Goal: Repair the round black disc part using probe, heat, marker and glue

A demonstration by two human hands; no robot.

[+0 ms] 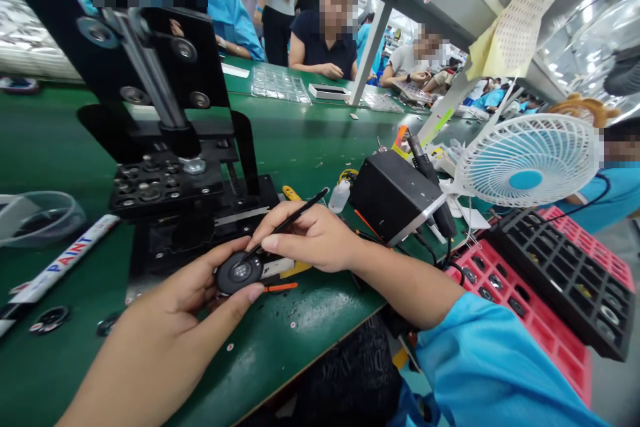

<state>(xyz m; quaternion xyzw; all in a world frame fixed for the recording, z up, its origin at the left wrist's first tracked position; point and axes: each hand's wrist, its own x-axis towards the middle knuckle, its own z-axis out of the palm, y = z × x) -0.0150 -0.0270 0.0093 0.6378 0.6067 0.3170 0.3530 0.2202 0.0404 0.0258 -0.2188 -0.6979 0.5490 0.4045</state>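
My left hand (187, 317) holds a round black smartwatch body (240, 272) between thumb and fingers, over the table's front part. A shiny round sensor window shows in the middle of its upward face. My right hand (310, 237) pinches a slim black pointed tool (300, 210), which looks like tweezers. Its fine tip reaches the watch body's face near the rim; whether it touches cannot be made out. Just behind both hands stands a black hand press (195, 167). An orange stick-like tool (281, 287) lies on the table beside the watch body.
A paint marker (65, 260) and a clear round tub (43, 217) lie at left. Right of the hands are a small bottle (340, 195), a black box-shaped device (395, 193), a white fan (530, 160) and a pink parts tray (545, 340). People sit across the green table (310, 140).
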